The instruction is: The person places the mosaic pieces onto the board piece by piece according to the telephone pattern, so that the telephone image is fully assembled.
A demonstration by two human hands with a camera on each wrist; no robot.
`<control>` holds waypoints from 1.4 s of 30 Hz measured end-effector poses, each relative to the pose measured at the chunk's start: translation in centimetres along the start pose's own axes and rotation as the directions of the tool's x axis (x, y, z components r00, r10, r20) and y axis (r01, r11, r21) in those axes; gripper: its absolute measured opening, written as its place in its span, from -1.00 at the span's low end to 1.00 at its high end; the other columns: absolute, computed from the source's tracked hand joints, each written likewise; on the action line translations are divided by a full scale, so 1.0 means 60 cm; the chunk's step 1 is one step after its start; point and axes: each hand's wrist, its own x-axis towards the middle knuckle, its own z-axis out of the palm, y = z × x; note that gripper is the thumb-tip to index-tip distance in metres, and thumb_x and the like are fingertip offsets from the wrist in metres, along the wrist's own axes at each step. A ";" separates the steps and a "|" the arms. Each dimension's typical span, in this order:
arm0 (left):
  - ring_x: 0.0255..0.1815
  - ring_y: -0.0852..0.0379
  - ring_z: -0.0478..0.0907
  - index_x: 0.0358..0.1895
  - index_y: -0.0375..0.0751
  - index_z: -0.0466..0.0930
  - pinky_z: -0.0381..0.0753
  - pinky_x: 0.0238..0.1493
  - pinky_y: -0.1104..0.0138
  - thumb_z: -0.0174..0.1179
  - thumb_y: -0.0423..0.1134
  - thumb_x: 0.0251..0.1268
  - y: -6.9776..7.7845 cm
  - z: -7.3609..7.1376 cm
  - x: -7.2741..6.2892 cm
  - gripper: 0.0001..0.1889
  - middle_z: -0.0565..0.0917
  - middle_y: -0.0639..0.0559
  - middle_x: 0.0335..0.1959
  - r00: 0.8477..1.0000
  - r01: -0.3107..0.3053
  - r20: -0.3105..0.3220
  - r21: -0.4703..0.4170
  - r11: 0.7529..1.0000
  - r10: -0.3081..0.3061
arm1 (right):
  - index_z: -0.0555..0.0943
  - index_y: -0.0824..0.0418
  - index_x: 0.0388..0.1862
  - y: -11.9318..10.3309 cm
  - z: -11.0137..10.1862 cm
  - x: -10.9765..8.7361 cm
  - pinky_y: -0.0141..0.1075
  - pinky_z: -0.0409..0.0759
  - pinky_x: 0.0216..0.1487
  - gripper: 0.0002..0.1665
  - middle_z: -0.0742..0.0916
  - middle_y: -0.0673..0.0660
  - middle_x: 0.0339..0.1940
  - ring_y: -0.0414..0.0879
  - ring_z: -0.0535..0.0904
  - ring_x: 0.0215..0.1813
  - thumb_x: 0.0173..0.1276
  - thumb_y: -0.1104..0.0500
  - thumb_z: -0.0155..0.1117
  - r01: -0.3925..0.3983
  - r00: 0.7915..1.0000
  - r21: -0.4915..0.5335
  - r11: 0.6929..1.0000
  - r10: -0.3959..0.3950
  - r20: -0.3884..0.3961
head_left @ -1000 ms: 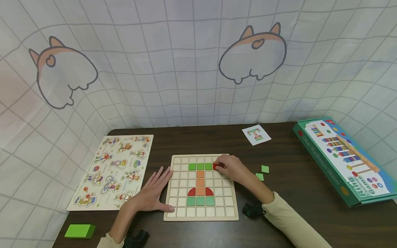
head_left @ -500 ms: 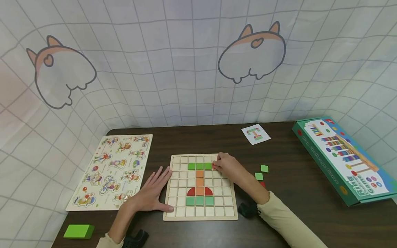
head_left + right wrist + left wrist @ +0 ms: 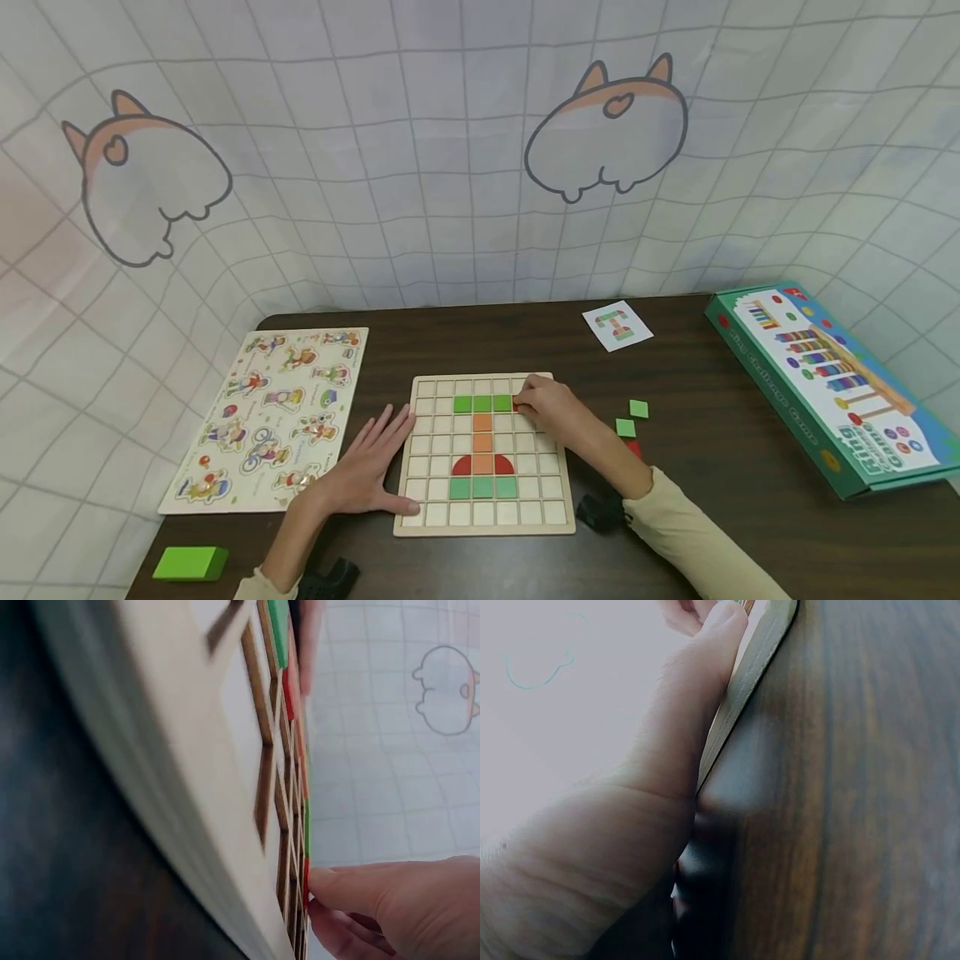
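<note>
A wooden grid board [image 3: 486, 531] lies in the middle of the table. Three green tiles [image 3: 483, 404] form a row near its top, with orange tiles [image 3: 482, 442] in a column below. Two rounded red pieces [image 3: 462, 466] flank the lowest orange one, above a row of paler green tiles [image 3: 483, 487]. At the right end of the top row, my right hand [image 3: 555, 410] pinches a red tile [image 3: 306, 879] against the board; the fingers mostly cover it. My left hand [image 3: 367, 471] rests with spread fingers on the board's left edge.
Loose green tiles [image 3: 638, 409] and a partly hidden red piece [image 3: 634, 448] lie beside the right forearm. A pattern card [image 3: 617, 326] is behind them. A boxed game [image 3: 832, 387] stands right, a picture puzzle board [image 3: 270, 417] left, a green block [image 3: 191, 564] front left.
My right hand has shifted slightly left, and its fingers now cover more of the red tile. The forearm's shift has uncovered the loose red piece. My left hand stays put.
</note>
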 end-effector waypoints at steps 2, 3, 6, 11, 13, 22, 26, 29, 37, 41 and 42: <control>0.61 -0.28 -0.26 0.58 -0.19 -0.16 -0.16 0.49 -0.21 0.36 0.38 -0.11 0.000 0.000 -0.001 0.28 -0.13 -0.17 0.61 1.000 -0.001 -0.003 0.002 1.000 0.001 | 0.74 0.25 -0.13 0.001 -0.006 -0.002 -0.43 0.54 -0.36 -0.80 0.69 0.12 -0.25 -0.13 0.58 -0.30 0.31 0.24 0.32 0.013 1.000 0.012 1.000 -0.014 0.016; 0.61 -0.28 -0.25 0.58 -0.19 -0.16 -0.16 0.49 -0.21 0.35 0.38 -0.11 0.000 0.001 -0.001 0.28 -0.13 -0.17 0.61 1.000 -0.001 -0.005 0.003 1.000 0.001 | 0.74 0.25 -0.11 0.002 -0.012 -0.004 -0.39 0.58 -0.31 -0.79 0.70 0.12 -0.21 -0.11 0.61 -0.25 0.32 0.24 0.30 0.024 0.999 0.022 0.999 -0.025 0.027; 0.61 -0.28 -0.26 0.58 -0.19 -0.17 -0.16 0.49 -0.21 0.35 0.39 -0.11 0.000 0.001 -0.002 0.28 -0.14 -0.16 0.61 1.000 0.005 0.000 0.003 1.000 -0.005 | 0.71 0.25 -0.04 0.006 -0.031 -0.018 -0.25 0.66 -0.13 -0.75 0.72 0.14 -0.06 -0.04 0.66 -0.09 0.35 0.21 0.28 0.051 0.997 0.080 0.995 -0.056 0.061; 0.61 -0.28 -0.26 0.58 -0.19 -0.17 -0.16 0.49 -0.22 0.35 0.38 -0.10 0.000 0.003 -0.003 0.28 -0.13 -0.16 0.61 1.000 0.006 0.003 -0.004 1.000 -0.006 | 0.68 0.19 0.05 0.021 -0.063 -0.066 -0.16 0.66 0.01 -0.67 0.71 0.10 0.05 -0.03 0.67 0.04 0.34 0.15 0.30 0.102 0.991 0.099 0.990 -0.109 0.071; 0.61 -0.28 -0.25 0.58 -0.19 -0.17 -0.15 0.49 -0.23 0.35 0.37 -0.10 0.000 0.003 -0.003 0.27 -0.13 -0.16 0.61 1.000 0.001 0.002 -0.002 1.000 -0.001 | 0.67 0.20 0.06 0.034 -0.073 -0.091 -0.18 0.66 0.00 -0.64 0.71 0.08 0.04 -0.05 0.67 0.03 0.31 0.15 0.34 0.133 0.988 0.097 0.986 -0.139 0.061; 0.61 -0.27 -0.27 0.58 -0.20 -0.17 -0.17 0.49 -0.22 0.36 0.36 -0.09 0.001 -0.001 0.000 0.27 -0.12 -0.16 0.61 1.000 -0.015 0.011 -0.003 1.000 0.015 | 0.65 0.20 0.09 0.106 -0.106 -0.199 -0.37 0.62 -0.25 -0.56 0.68 0.03 -0.03 -0.19 0.61 -0.16 0.22 0.12 0.41 0.145 0.987 0.113 0.983 -0.151 0.050; 0.62 -0.26 -0.28 0.58 -0.18 -0.18 -0.19 0.50 -0.20 0.34 0.39 -0.10 0.000 -0.002 0.000 0.28 -0.13 -0.14 0.62 1.000 -0.004 0.013 0.002 1.000 0.004 | 0.67 0.15 0.05 0.123 -0.116 -0.218 -0.39 0.62 -0.21 -0.58 0.68 0.01 -0.03 -0.23 0.57 -0.12 0.21 0.08 0.43 0.141 0.987 0.095 0.985 -0.147 0.058; 0.62 -0.25 -0.29 0.58 -0.18 -0.19 -0.19 0.50 -0.20 0.34 0.39 -0.10 -0.002 0.000 0.000 0.28 -0.14 -0.14 0.62 1.000 0.001 0.010 -0.001 1.000 -0.001 | 0.70 0.10 -0.02 0.132 -0.119 -0.220 -0.41 0.60 -0.23 -0.65 0.67 -0.03 -0.07 -0.27 0.54 -0.16 0.20 0.09 0.43 0.159 0.984 0.101 0.982 -0.166 0.065; 0.61 -0.27 -0.27 0.58 -0.18 -0.18 -0.18 0.49 -0.22 0.35 0.38 -0.09 -0.004 0.002 0.000 0.28 -0.13 -0.16 0.61 1.000 -0.011 -0.003 -0.004 1.000 0.011 | 0.73 -0.02 -0.22 0.140 -0.111 -0.216 -0.37 0.60 -0.23 -0.88 0.64 -0.07 -0.15 -0.31 0.53 -0.19 0.24 0.10 0.40 0.214 0.968 0.106 0.971 -0.226 0.113; 0.61 -0.27 -0.27 0.58 -0.18 -0.18 -0.18 0.49 -0.21 0.34 0.39 -0.10 -0.003 0.003 -0.001 0.28 -0.13 -0.16 0.61 1.000 -0.011 -0.007 0.002 1.000 0.011 | 0.72 -0.04 -0.24 0.139 -0.110 -0.216 -0.37 0.59 -0.24 -0.88 0.62 -0.07 -0.15 -0.32 0.53 -0.20 0.23 0.11 0.41 0.211 0.966 0.106 0.972 -0.224 0.131; 0.62 -0.27 -0.27 0.58 -0.18 -0.18 -0.17 0.49 -0.21 0.34 0.40 -0.10 -0.004 0.003 -0.001 0.28 -0.12 -0.16 0.61 1.000 -0.010 -0.007 0.006 1.000 0.010 | 0.71 -0.05 -0.24 0.139 -0.110 -0.216 -0.38 0.59 -0.25 -0.88 0.62 -0.07 -0.15 -0.32 0.52 -0.20 0.23 0.12 0.41 0.212 0.965 0.105 0.972 -0.225 0.134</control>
